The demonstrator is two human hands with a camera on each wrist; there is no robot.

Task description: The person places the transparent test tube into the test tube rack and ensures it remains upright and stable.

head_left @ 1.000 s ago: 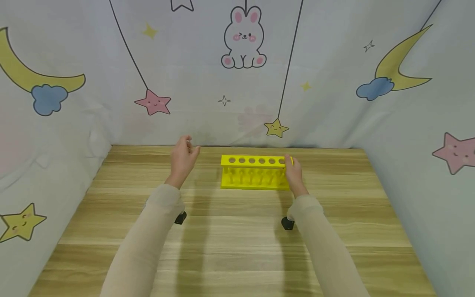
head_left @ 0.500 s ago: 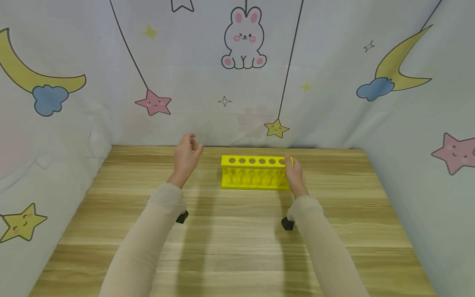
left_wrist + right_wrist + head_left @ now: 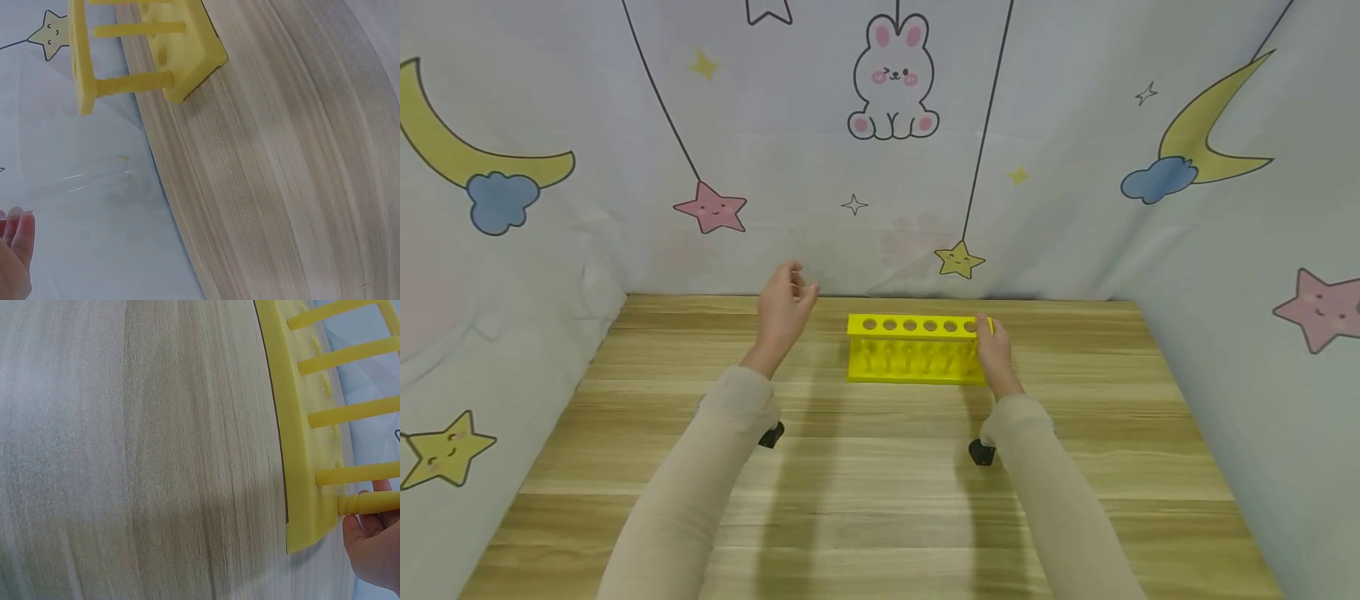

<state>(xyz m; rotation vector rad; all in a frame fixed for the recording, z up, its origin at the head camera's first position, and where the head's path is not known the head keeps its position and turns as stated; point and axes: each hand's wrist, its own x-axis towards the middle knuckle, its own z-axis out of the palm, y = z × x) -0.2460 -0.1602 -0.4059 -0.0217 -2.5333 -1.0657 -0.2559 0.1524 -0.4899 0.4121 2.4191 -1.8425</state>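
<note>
A yellow test tube rack (image 3: 917, 327), with a row of round holes along its top bar, stands upright on the wooden table. My right hand (image 3: 996, 350) grips its right end; the right wrist view shows the fingers (image 3: 354, 532) around the end post (image 3: 369, 502). To the rack's left, my left hand (image 3: 784, 312) is raised and apart from it, fingers curled. In the left wrist view, that hand (image 3: 15, 253) pinches a clear test tube (image 3: 94, 181) that points toward the rack's side. The tube is so transparent that the head view hardly shows it.
The wood-grain table (image 3: 880, 500) ends at a white cloth backdrop (image 3: 805, 167) printed with stars, moons and a rabbit. Cloth also hangs at both sides. Small black devices (image 3: 982, 452) sit under the wrists.
My left hand has moved slightly right and up, a little closer to the rack. The right hand and the rack have stayed in place.
</note>
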